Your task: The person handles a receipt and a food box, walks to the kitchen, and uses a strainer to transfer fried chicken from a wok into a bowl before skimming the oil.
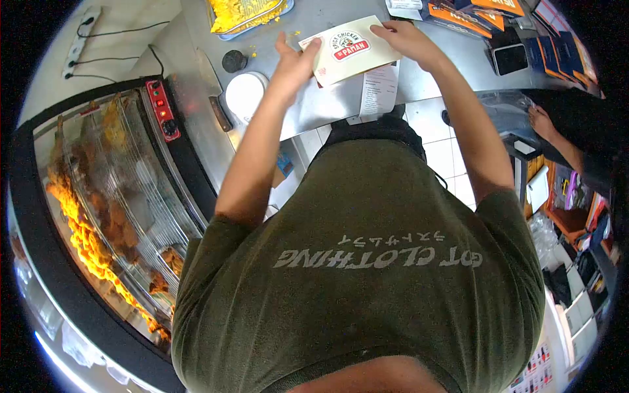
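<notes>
My left hand (293,67) grips the left end of a flat-looking cream food carton (348,65), with the thumb on top and one finger sticking out. At the carton's far right corner, my right hand (407,42) pinches the edge between thumb and fingers. Red and black print on the carton reads "Spicy Chicken" and "Paman". A printed paper receipt (379,93) hangs over the counter edge, partly beneath the carton. Left of my left wrist sits a round white lid or tub (245,95). A small dark round object (234,61) lies just beyond it.
A tray (262,21) of yellow food stands at the far left of the steel counter (314,108). A knife (221,114) lies near a lit display warmer (124,209). Orange-and-black boxes (458,19) and a dark-screened device (510,60) are at right, near another person's hand (542,123).
</notes>
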`<state>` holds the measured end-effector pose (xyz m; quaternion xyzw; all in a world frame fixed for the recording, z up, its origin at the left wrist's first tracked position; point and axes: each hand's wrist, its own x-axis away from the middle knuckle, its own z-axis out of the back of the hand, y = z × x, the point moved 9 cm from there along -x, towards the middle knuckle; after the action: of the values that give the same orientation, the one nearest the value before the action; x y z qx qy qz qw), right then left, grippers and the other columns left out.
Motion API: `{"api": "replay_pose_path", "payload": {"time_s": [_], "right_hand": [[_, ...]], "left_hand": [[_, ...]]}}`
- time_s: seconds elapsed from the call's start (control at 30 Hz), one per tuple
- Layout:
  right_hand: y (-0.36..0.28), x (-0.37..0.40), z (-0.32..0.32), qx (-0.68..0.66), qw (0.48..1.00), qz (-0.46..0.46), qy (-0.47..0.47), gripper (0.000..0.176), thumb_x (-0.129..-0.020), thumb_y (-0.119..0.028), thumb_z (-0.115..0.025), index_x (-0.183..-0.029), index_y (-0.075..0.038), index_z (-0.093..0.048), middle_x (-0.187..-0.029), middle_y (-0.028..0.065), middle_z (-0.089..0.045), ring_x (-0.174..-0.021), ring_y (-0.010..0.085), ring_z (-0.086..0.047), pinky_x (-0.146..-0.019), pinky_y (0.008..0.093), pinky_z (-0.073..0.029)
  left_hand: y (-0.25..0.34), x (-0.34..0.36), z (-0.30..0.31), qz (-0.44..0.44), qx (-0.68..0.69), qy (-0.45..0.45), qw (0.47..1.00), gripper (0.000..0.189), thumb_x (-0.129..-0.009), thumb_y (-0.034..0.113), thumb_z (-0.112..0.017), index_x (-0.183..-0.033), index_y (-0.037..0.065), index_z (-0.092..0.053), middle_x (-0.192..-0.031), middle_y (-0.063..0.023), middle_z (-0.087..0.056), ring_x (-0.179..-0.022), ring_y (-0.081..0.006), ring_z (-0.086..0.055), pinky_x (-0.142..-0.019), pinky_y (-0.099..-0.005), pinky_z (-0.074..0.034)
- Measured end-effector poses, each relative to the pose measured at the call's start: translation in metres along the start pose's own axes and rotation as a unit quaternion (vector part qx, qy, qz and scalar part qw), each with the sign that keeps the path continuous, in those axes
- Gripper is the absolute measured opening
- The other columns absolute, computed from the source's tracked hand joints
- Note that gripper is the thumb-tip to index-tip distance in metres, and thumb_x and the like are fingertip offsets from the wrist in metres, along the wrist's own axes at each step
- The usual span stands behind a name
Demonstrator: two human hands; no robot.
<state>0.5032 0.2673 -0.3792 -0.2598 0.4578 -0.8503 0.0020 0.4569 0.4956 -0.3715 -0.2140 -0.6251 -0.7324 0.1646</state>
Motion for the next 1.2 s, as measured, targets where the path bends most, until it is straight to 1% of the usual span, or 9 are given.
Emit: {"api": "replay_pose_path", "payload": {"time_s": [0.23, 0.27, 0.57, 0.8, 0.83, 0.9, 1.0, 1.1, 1.2], "right_hand": [[0.010, -0.018, 0.002, -0.157, 0.980, -0.030, -0.116, 0.086, -0.085, -0.055, -0.060, -0.132, 0.013, -0.042, -0.124, 0.0244, -0.053, -0.114, 0.0294, -0.057, -0.096, 0.0383, -0.048], [0.004, -0.012, 0.004, -0.160, 0.982, -0.006, -0.096, 0.086, -0.084, -0.054, -0.062, -0.133, 0.013, -0.041, -0.122, 0.0240, -0.053, -0.112, 0.0282, -0.058, -0.095, 0.0370, -0.049], [0.004, -0.007, 0.012, -0.154, 0.975, -0.041, -0.153, 0.084, -0.083, -0.059, -0.061, -0.133, 0.007, -0.046, -0.127, 0.0235, -0.051, -0.108, 0.0315, -0.058, -0.090, 0.0405, -0.051], [0.019, 0.003, 0.004, -0.159, 0.978, -0.068, -0.115, 0.071, -0.088, -0.051, -0.055, -0.132, 0.004, -0.049, -0.126, 0.0211, -0.054, -0.113, 0.0328, -0.055, -0.089, 0.0440, -0.052], [0.023, 0.006, -0.007, -0.181, 0.974, -0.059, -0.124, 0.064, -0.092, -0.046, -0.050, -0.133, 0.003, -0.047, -0.128, 0.0214, -0.053, -0.118, 0.0366, -0.050, -0.097, 0.0464, -0.046], [0.037, -0.003, -0.013, 0.027, 0.998, 0.035, -0.039, 0.068, -0.092, -0.048, -0.049, -0.138, 0.002, -0.041, -0.138, 0.0236, -0.043, -0.127, 0.0424, -0.039, -0.107, 0.0486, -0.035], [0.037, 0.016, -0.019, 0.127, 0.953, 0.223, 0.160, 0.072, -0.092, -0.053, -0.048, -0.145, -0.006, -0.035, -0.149, 0.0244, -0.027, -0.135, 0.0451, -0.026, -0.112, 0.0501, -0.024], [-0.027, 0.043, -0.015, 0.363, 0.827, 0.408, 0.134, 0.070, -0.091, -0.054, -0.051, -0.149, -0.020, -0.031, -0.155, 0.0197, -0.017, -0.141, 0.0442, -0.016, -0.113, 0.0524, -0.022], [-0.023, 0.033, -0.033, 0.436, 0.784, 0.442, -0.014, 0.065, -0.088, -0.051, -0.057, -0.146, -0.036, -0.034, -0.158, 0.0092, -0.013, -0.143, 0.0440, -0.011, -0.112, 0.0562, -0.027]], "left_hand": [[0.016, 0.016, 0.011, 0.030, -0.017, 0.021, 0.999, 0.105, -0.091, 0.044, -0.059, -0.144, -0.005, 0.018, -0.125, -0.0321, -0.051, -0.107, -0.0284, -0.061, -0.089, -0.0334, -0.054], [0.016, 0.022, 0.009, 0.033, -0.020, 0.024, 0.999, 0.101, -0.090, 0.046, -0.061, -0.148, -0.003, 0.006, -0.144, -0.0344, -0.028, -0.122, -0.0330, -0.052, -0.095, -0.0364, -0.051], [0.006, 0.035, 0.003, 0.038, 0.051, 0.070, 0.996, 0.087, -0.092, 0.049, -0.053, -0.149, -0.004, -0.013, -0.146, -0.0291, -0.030, -0.133, -0.0327, -0.038, -0.108, -0.0385, -0.036], [-0.011, 0.018, 0.000, -0.020, -0.068, 0.091, 0.993, 0.080, -0.095, 0.046, -0.046, -0.148, -0.005, -0.016, -0.140, -0.0311, -0.040, -0.131, -0.0420, -0.039, -0.109, -0.0428, -0.031], [-0.009, 0.021, -0.008, -0.026, -0.086, 0.088, 0.992, 0.079, -0.095, 0.045, -0.045, -0.148, -0.006, -0.016, -0.140, -0.0312, -0.041, -0.133, -0.0427, -0.035, -0.109, -0.0448, -0.029], [-0.012, 0.023, -0.015, -0.084, -0.185, 0.099, 0.974, 0.077, -0.096, 0.045, -0.044, -0.148, -0.005, -0.017, -0.139, -0.0318, -0.041, -0.136, -0.0433, -0.028, -0.109, -0.0491, -0.025], [-0.050, 0.023, -0.021, -0.198, -0.327, 0.121, 0.916, 0.076, -0.096, 0.048, -0.046, -0.148, -0.002, -0.021, -0.143, -0.0318, -0.035, -0.141, -0.0429, -0.010, -0.103, -0.0588, -0.021], [-0.008, 0.040, -0.019, -0.354, -0.459, 0.189, 0.793, 0.078, -0.092, 0.052, -0.053, -0.151, 0.012, -0.023, -0.151, -0.0261, -0.024, -0.141, -0.0426, -0.015, -0.106, -0.0554, -0.025], [0.009, 0.033, -0.034, -0.403, -0.561, 0.027, 0.722, 0.078, -0.084, 0.056, -0.061, -0.150, 0.029, -0.029, -0.156, -0.0185, -0.014, -0.142, -0.0414, -0.018, -0.107, -0.0541, -0.029]]}}
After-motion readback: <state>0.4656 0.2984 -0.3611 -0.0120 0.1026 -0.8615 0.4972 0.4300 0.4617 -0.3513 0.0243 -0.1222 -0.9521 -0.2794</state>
